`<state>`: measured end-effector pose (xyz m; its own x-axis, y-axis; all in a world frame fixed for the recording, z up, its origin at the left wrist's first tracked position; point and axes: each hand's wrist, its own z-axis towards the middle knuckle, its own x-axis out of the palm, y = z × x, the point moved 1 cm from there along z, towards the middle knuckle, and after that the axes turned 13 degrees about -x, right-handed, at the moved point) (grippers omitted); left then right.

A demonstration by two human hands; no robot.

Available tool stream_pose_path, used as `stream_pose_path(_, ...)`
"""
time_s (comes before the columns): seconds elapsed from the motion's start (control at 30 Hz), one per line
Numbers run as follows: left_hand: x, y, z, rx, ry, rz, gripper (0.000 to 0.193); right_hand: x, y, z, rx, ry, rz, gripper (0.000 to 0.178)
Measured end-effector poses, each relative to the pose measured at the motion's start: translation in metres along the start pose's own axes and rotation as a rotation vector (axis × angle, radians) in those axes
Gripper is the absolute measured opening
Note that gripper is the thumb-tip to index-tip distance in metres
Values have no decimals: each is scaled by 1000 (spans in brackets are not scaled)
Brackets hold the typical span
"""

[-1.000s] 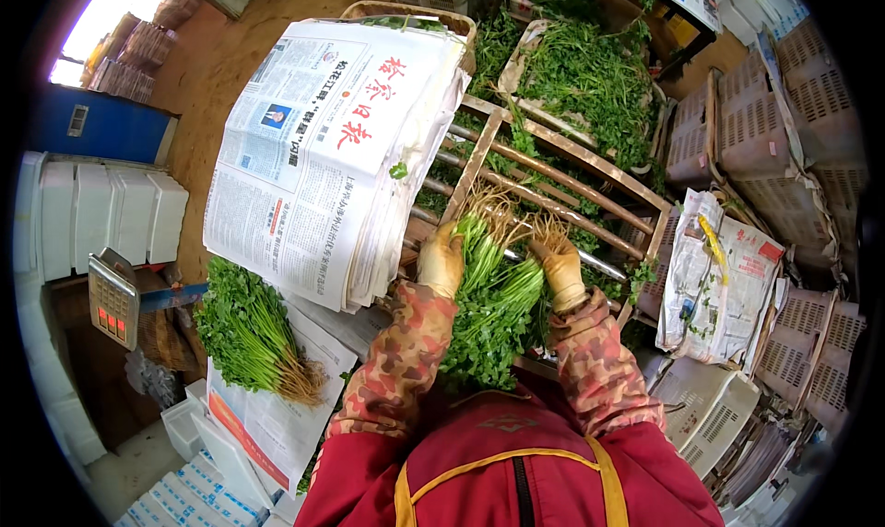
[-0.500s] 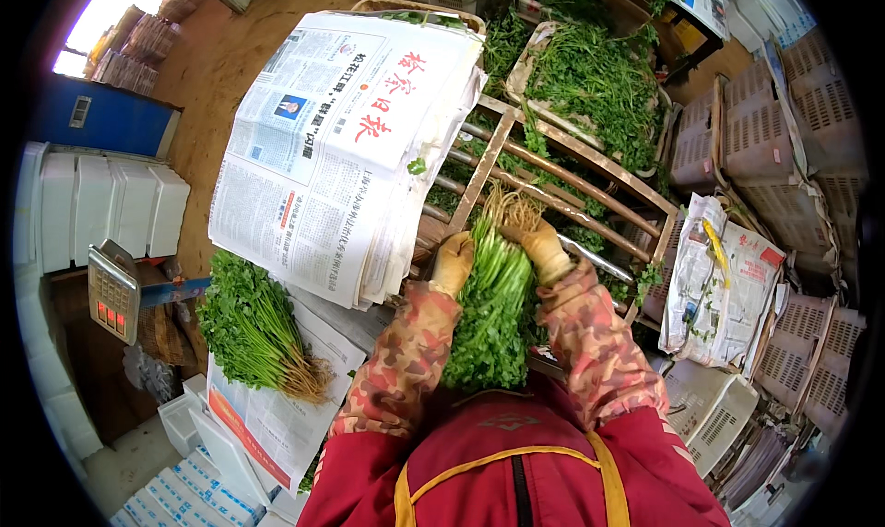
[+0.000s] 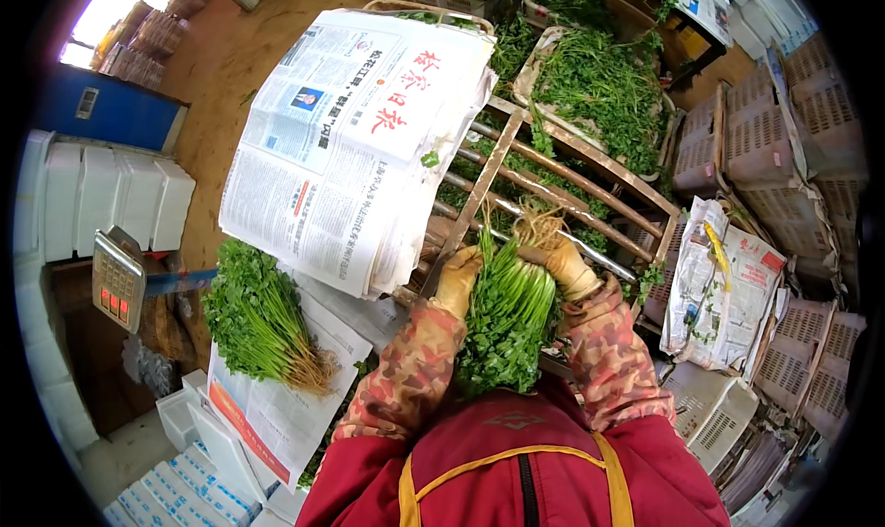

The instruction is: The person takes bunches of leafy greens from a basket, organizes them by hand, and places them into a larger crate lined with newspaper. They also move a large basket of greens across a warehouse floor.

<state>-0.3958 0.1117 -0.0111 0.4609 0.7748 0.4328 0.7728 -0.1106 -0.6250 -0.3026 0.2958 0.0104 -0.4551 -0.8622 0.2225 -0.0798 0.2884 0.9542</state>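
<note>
In front of my chest I hold a bunch of coriander-like greens (image 3: pixel 507 319), its leaves toward me and its brown roots (image 3: pixel 539 225) pointing away. My gloved right hand (image 3: pixel 564 264) is closed around the stems just below the roots. On the other side, my gloved left hand (image 3: pixel 458 276) has its fingers curled at the bunch's left edge, near a few separate stems; its fingertips are partly hidden. A second bunch of greens (image 3: pixel 263 324) lies to the left on a sheet of newspaper (image 3: pixel 267 426), roots toward me.
Beyond my hands is a rusty metal rack (image 3: pixel 590 195), with loose greens under its bars. A thick newspaper stack (image 3: pixel 323 158) sits on its left. A crate of greens (image 3: pixel 604 89) stands behind, a scale display (image 3: pixel 118 283) at left, and stacked plastic crates (image 3: pixel 784 149) at right.
The root end and my right hand have shifted right, away from my left hand, so the bunch leans and fans out. A few stems now stand apart beside my left fingers.
</note>
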Motion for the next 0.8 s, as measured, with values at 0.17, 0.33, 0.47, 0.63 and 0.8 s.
stream_pose_path(0.17,2,-10,-14,363,21,537,39,-18,6,-11,24,-13,-156,24)
stream_pose_path(0.33,31,-31,-26,197,-114,693,30,-2,23,-20,-18,-135,-108,21)
stream_pose_path(0.47,40,-4,-14,56,-56,572,32,16,37,-22,-15,-146,-17,19)
stream_pose_path(0.63,-21,51,31,421,-15,761,37,-5,29,-29,8,-87,-17,23)
stream_pose_path(0.8,-9,32,2,809,63,1097,61,-1,31,-35,-77,-99,-81,23)
